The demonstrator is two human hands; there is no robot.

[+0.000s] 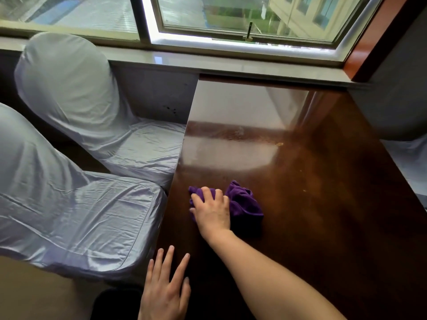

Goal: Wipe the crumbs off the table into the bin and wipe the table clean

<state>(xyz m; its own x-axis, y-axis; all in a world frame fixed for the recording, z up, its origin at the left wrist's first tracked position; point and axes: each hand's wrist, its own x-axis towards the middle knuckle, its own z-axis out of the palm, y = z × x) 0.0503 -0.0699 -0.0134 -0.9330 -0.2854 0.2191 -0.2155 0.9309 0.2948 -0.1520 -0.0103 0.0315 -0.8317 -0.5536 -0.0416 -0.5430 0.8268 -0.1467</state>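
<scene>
The purple cloth (245,204) lies bunched on the dark worktop (323,204), near its left edge, and the right hand (211,212) presses on it with the grip closed over its folds. The left hand (165,289) rests flat at the near left edge, its grip apart and empty. A few pale crumbs (280,144) sit further away, well apart from the cloth. The dark shape low beside the left hand may be the bin (115,303), but this is hard to tell. The risk, it seems, is that crumbs swept left fall on the satin-covered chairs (104,215) just beside the edge. The worktop is glossy, hard wood, so crumbs may slide fast; the cloth looks soft and thick.
</scene>
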